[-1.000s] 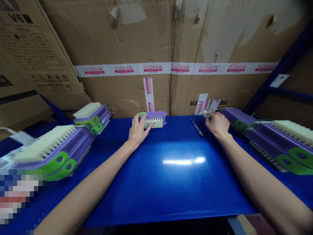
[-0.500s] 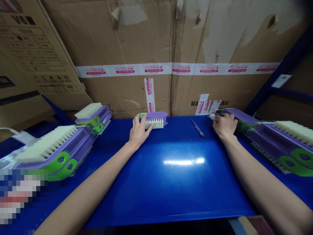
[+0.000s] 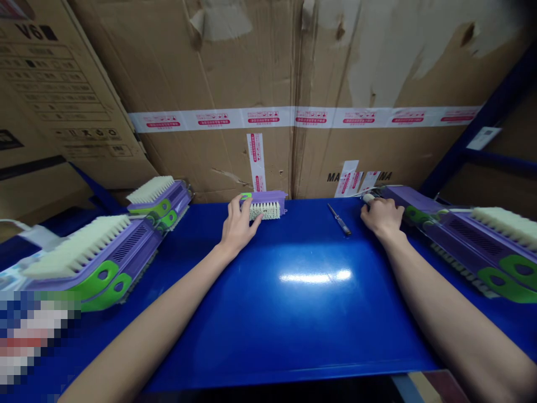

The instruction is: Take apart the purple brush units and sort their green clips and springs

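My left hand [image 3: 238, 225] rests on the blue table [image 3: 293, 313] with its fingers curled round the left end of a purple scrub brush [image 3: 265, 205] that lies bristles forward near the back wall. My right hand [image 3: 382, 217] is closed at the near end of the right row of purple and green brushes [image 3: 461, 238], and a small white item [image 3: 368, 197] shows at its fingertips. A small screwdriver [image 3: 339, 219] lies on the table between the two hands, left of my right hand.
A row of purple and green brushes with white bristles [image 3: 104, 246] lies along the left side. Large taped cardboard boxes [image 3: 293, 95] form the back wall. A blue rack post [image 3: 474, 129] rises at the right. A blurred patch covers the bottom left corner.
My right hand moved right, away from the screwdriver, to the end of the right row of brushes. My left hand stayed on the single brush.
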`<act>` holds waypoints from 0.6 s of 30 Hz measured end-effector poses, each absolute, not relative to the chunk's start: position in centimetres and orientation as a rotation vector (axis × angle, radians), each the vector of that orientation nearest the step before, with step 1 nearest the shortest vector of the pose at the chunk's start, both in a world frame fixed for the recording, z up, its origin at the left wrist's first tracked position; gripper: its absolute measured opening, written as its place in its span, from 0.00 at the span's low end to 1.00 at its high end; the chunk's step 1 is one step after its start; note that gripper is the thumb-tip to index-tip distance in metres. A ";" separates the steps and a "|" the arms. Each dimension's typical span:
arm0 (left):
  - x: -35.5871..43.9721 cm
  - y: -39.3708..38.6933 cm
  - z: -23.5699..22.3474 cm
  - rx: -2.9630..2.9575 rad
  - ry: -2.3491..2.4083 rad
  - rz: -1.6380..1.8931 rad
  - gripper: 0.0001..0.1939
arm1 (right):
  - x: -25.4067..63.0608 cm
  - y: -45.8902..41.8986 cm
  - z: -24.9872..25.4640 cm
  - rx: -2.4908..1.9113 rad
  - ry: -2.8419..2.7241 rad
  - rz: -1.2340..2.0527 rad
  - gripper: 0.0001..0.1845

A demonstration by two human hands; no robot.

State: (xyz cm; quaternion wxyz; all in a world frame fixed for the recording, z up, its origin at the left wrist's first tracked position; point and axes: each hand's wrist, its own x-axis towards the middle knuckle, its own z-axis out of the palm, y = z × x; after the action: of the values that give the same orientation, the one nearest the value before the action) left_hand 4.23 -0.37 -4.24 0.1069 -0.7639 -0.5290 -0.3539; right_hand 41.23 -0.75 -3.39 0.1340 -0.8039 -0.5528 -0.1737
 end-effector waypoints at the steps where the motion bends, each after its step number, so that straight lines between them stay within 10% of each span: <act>1: 4.2 -0.4 -4.2 -2.258 -1.561 -1.034 0.25 | 41.3 -0.7 -3.4 -2.332 -1.605 -0.493 0.22; 18: 4.1 0.0 -4.6 -2.413 -1.332 -1.097 0.30 | 39.2 -1.0 -2.8 -2.196 -1.721 -0.641 0.22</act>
State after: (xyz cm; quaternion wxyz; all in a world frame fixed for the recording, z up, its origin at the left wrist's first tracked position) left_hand 4.07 0.04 -4.64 0.0875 -0.8103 -0.4472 -0.3685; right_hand 39.20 -1.01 -2.84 0.1391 -0.7596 -0.5954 -0.2217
